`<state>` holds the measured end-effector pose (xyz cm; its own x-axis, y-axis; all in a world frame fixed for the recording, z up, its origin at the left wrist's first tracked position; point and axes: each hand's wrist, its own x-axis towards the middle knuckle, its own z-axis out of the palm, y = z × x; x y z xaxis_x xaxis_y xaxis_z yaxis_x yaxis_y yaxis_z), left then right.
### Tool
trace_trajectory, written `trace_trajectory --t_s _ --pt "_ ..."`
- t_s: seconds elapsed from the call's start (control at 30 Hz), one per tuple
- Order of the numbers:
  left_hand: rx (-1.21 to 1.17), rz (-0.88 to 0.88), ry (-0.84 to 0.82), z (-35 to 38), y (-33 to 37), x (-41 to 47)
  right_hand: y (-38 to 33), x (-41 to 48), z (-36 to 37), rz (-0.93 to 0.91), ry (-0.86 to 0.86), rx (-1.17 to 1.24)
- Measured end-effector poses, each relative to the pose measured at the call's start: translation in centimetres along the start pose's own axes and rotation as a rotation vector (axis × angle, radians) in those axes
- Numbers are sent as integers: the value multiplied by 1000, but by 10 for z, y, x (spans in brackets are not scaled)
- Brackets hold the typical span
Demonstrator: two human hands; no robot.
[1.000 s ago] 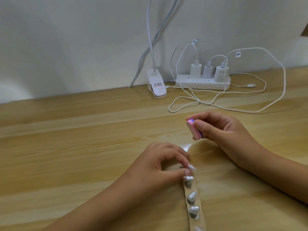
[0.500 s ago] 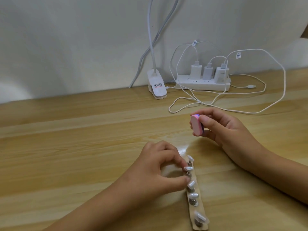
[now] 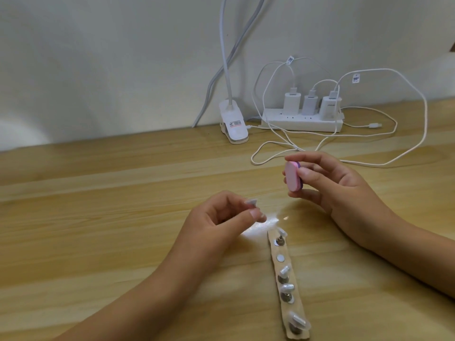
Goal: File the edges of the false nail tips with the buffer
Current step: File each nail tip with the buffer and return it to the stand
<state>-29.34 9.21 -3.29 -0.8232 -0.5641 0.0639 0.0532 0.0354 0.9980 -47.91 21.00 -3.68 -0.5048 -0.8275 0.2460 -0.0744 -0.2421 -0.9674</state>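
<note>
My right hand grips a small pink oval buffer upright above the table, its flat face turned left. My left hand pinches one pale false nail tip on its stand between thumb and fingers, lifted off the strip. The tan holder strip lies on the table below both hands. It carries several nail tips on metal stands, and one bare silver disc shows near its far end.
A white power strip with three chargers sits against the wall, and its white cables loop over the wooden table just behind my right hand. A white lamp clip stands to its left.
My left hand has pulled one nail tip off the strip and lifted it up and left. My right hand has turned the buffer more upright. One stand position now shows a bare disc.
</note>
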Motion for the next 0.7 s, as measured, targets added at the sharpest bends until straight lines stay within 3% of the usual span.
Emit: trace_trajectory --t_s 0.17,0.37,0.47,0.57,0.7 --pt "3 20 -15 0 -1 1 0 -8 8 -210 -24 -155" --pt "77 52 -45 1 -1 1 2 -17 13 -476 -165 -472" --pt "93 57 -57 1 -3 1 4 -14 10 -400 -159 -432" --pt "105 56 -56 0 -6 2 4 -11 7 -192 -113 -277" --pt "314 81 -71 3 -13 2 6 -8 6 -119 -99 -206"
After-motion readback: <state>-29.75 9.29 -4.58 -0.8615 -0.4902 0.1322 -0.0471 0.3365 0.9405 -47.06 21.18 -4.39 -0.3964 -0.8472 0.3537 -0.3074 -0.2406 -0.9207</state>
